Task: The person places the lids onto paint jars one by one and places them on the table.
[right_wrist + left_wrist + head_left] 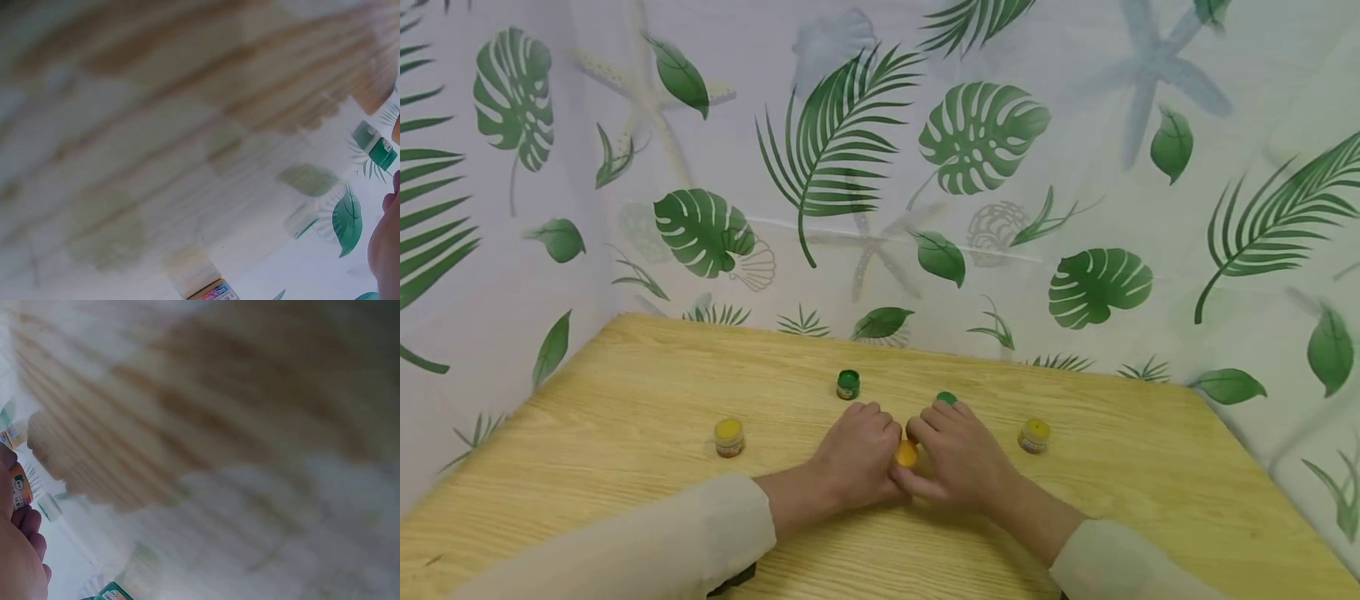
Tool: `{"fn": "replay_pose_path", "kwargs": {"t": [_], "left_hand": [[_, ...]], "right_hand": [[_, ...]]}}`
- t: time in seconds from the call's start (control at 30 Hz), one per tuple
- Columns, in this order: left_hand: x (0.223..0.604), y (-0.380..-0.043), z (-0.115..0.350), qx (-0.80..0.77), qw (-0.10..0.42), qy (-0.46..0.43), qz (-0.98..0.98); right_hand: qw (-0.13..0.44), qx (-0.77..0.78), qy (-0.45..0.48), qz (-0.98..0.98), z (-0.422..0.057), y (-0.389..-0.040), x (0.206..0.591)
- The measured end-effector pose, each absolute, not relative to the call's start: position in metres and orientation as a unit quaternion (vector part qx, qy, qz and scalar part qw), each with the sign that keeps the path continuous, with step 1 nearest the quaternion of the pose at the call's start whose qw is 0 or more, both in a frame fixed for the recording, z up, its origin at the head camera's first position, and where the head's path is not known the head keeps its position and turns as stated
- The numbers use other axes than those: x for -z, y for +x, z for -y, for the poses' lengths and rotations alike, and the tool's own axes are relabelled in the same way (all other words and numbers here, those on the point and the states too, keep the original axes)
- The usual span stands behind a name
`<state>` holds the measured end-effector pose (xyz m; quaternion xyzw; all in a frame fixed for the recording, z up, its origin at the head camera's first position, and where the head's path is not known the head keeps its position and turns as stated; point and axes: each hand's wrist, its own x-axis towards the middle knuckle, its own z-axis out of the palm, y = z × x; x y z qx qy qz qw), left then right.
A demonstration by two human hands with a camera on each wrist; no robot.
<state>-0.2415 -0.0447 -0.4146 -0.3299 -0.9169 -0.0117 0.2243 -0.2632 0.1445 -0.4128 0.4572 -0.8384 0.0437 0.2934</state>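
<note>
Both hands meet over the wooden table around a small orange paint jar [906, 453]. My left hand [859, 454] grips it from the left side. From the right, my right hand [958, 454] has its thumb and curled fingers on the same jar. Its orange top shows between the two hands; the fingers cover most of its sides. In the left wrist view, the printed label of the orange jar [21, 487] shows between thumb and fingers. Just beyond the right knuckles, a green jar [946, 397] is partly hidden.
Another green jar [847, 383] stands behind the left hand. One yellow jar [728, 437] is off to the left, and a second yellow jar [1034, 435] stands right of the right hand. A leaf-printed sheet [865, 167] hangs along the back of the wooden table [1150, 483].
</note>
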Motion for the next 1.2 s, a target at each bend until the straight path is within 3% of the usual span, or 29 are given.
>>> {"fn": "replay_pose_path", "kwargs": {"t": [0.23,0.83,1.2], "left_hand": [[0.417,-0.242,0.051,0.032,0.224,-0.319,0.920],[0.415,-0.242,0.046,0.036,0.224,-0.330,0.916],[0.416,-0.241,0.042,0.025,0.233,-0.332,0.914]], "right_hand": [[0.243,-0.041,0.469,0.848,-0.139,-0.262,0.408],[0.267,-0.052,0.472,0.838,-0.146,-0.264,0.414],[0.242,-0.051,0.470,0.847,-0.149,-0.262,0.412]]}}
